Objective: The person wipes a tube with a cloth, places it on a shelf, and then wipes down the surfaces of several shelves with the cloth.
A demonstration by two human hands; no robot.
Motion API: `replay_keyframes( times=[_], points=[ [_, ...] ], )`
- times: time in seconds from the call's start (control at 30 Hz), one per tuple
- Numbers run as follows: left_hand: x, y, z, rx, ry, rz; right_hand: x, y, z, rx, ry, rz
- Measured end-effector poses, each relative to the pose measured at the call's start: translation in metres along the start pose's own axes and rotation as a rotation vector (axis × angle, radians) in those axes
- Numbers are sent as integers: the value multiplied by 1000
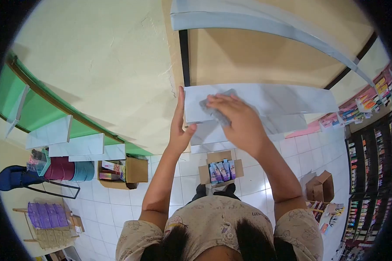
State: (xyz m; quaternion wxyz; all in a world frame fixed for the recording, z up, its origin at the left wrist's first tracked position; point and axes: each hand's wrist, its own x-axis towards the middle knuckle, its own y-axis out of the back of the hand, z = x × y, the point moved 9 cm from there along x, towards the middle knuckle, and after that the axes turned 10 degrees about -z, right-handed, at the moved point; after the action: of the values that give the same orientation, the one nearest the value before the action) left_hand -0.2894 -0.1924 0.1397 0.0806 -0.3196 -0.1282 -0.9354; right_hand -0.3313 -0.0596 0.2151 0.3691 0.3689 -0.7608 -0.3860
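Observation:
A white marbled shelf board (pixel 292 99) runs along the wall in front of me. My right hand (pixel 233 113) presses a crumpled grey cloth (pixel 230 92) onto its top, towards the left end. At that end, my left hand (pixel 180 122) rests against the board's side, fingers stretched along it and thumb by the front corner. Below lies another white shelf board (pixel 209 134), partly hidden by the upper one and my right arm.
Overhead, a higher white shelf (pixel 248 21) curves across on black uprights. An open carton (pixel 203 170) of purple packs stands at my feet. More cartons (pixel 137 170) and small white shelves (pixel 80 145) are at left. Black racks (pixel 365 161) with goods line the right.

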Motion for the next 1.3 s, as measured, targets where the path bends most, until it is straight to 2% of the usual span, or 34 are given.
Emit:
replay_keyframes(
  times=[0.13, 0.23, 0.43, 0.67, 1.03, 1.3],
  points=[
    [0, -2, -6, 40, 89, 48, 25, -3, 13, 23, -28, 35],
    [-1, -1, -11, 83, 116, 81, 40, -16, 1, 47, 58, 8],
    [-3, -2, -3, 167, 141, 69, 24, -13, -8, 97, 94, -83],
    [-4, -4, -3, 194, 187, 19, 13, -2, 7, 79, 15, -24],
    [-9, -4, 2, 291, 141, 45, 31, -14, 3, -17, 31, 70],
    [-16, -5, 6, 318, 99, 124, 14, 7, 30, -15, -79, 84]
  ],
)
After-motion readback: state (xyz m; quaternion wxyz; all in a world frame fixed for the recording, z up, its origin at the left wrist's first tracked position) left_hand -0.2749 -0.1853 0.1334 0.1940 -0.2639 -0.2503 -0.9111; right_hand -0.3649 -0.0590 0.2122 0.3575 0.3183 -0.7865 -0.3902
